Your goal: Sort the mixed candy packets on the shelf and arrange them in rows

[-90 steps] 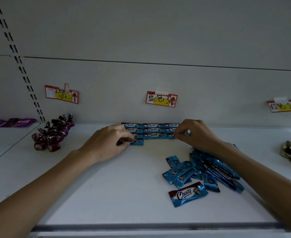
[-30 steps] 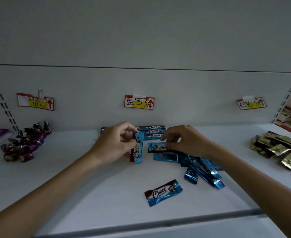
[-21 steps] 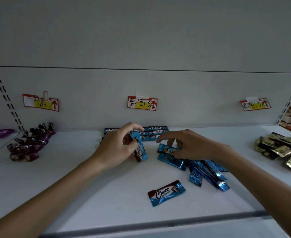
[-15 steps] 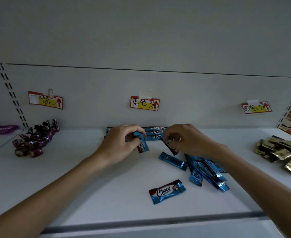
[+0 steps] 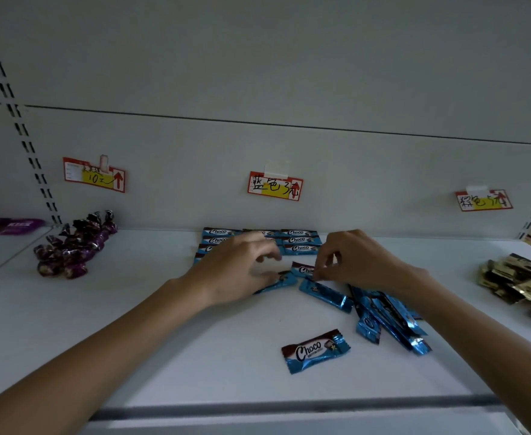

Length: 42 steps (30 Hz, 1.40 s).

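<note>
Our right hand pinches one blue packet between thumb and forefinger, its long axis 9-to-3 and its brown end at 9. Our left hand is curled, thumb touching a second packet lying 8-to-2; we cannot tell whether it grips. At 12 o'clock the sorted rows lie 9-to-3, in three columns, partly hidden. We count one lone packet at 6, one slanted packet lying 10-to-4, and a loose pile at 4.

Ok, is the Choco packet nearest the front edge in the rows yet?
Out: the Choco packet lies alone, apart from the rows at the back.
</note>
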Tool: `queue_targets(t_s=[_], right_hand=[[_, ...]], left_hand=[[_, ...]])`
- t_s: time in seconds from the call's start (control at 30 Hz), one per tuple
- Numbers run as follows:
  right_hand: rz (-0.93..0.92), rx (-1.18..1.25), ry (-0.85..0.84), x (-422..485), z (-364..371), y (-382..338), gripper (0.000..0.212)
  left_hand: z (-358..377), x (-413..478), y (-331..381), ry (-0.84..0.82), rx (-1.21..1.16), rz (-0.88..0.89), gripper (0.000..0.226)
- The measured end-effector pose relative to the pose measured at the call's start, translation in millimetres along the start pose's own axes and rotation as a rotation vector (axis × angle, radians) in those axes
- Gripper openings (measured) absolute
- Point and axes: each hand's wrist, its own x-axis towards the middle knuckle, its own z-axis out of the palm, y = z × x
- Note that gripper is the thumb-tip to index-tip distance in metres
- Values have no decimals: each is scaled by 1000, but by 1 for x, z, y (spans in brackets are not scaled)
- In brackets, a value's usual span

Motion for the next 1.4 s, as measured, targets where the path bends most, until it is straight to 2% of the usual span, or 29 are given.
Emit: queue_targets(t_s=[0.13, 0.33, 1.03, 1.4], right_hand=[[4, 98, -7, 6, 4, 6, 8], [13, 101, 22, 4, 7, 12, 16], [-45, 141, 65, 14, 10, 13, 14], [-46, 150, 107, 22, 16, 11, 14]], left_hand=[[1, -8, -5, -57, 72, 22, 23], [11, 10, -2, -3, 115, 109, 24], [10, 20, -22, 74, 167, 57, 24], [6, 19, -24, 62, 149, 27, 24]])
